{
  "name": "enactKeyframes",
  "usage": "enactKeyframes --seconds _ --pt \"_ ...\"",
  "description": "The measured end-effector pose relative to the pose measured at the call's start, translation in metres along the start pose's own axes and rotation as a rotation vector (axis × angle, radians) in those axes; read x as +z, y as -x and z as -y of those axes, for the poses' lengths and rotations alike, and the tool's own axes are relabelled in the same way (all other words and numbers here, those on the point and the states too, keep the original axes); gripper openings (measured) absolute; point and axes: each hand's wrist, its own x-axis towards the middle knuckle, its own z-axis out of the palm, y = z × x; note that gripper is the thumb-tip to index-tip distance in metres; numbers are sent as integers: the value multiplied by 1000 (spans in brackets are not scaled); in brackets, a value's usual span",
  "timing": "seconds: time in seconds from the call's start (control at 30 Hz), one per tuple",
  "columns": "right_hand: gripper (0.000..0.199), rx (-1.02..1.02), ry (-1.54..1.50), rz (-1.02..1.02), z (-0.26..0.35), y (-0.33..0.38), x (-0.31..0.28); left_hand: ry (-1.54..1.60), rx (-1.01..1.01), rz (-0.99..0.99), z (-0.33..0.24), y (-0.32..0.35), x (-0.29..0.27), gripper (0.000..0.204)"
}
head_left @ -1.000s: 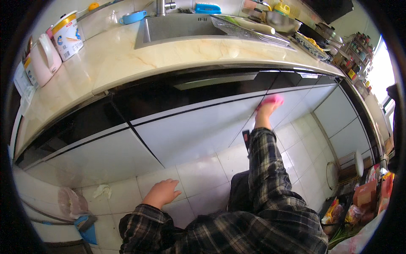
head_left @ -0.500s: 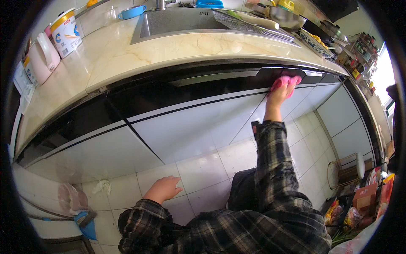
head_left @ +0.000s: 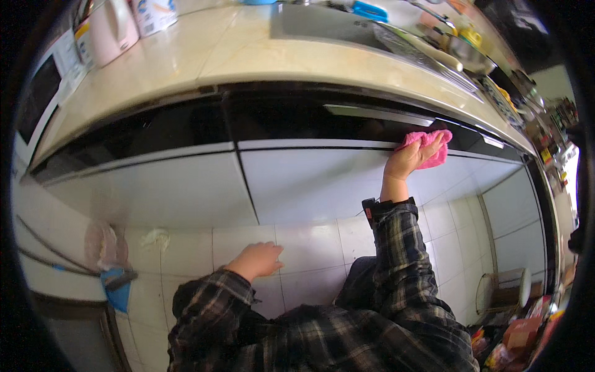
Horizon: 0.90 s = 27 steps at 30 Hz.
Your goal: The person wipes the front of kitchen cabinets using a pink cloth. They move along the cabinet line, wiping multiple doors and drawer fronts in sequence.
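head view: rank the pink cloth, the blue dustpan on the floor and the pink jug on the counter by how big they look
1. pink jug, largest, though cut off at the picture's top edge
2. pink cloth, partly covered by the right hand
3. blue dustpan

Cloth and dustpan look close in size, and fisheye bending makes that order unsure.

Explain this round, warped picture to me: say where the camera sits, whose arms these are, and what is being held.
The camera is worn on a person's head and looks down, so the wide lens bends straight edges. The two arms in plaid sleeves are that person's own. The right hand presses a pink cloth against the top edge of a white cabinet door under a pale stone counter. The left hand holds nothing and hangs above the white tiled floor. On the counter stand a pink jug and a sink. A blue dustpan lies at the lower left.
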Motion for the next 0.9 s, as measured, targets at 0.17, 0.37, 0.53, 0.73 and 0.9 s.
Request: enactKeyframes --seconds 0.17,0.37,0.53,0.73,0.9 --pt "59 -273 251 381 43 65 -2 -15 24 -52 4 -8 5 46" --pt "51 -885 184 921 66 103 -9 18 1 -105 0 -11 8 37" --pt "52 -1045 89 883 130 60 28 7 15 -104 -3 -14 8 39" --pt "56 -915 135 685 203 77 76 33 18 -92 -4 -15 2 40" --pt "55 -1011 132 740 188 87 72 32 82 -600 -5 -11 -7 43"
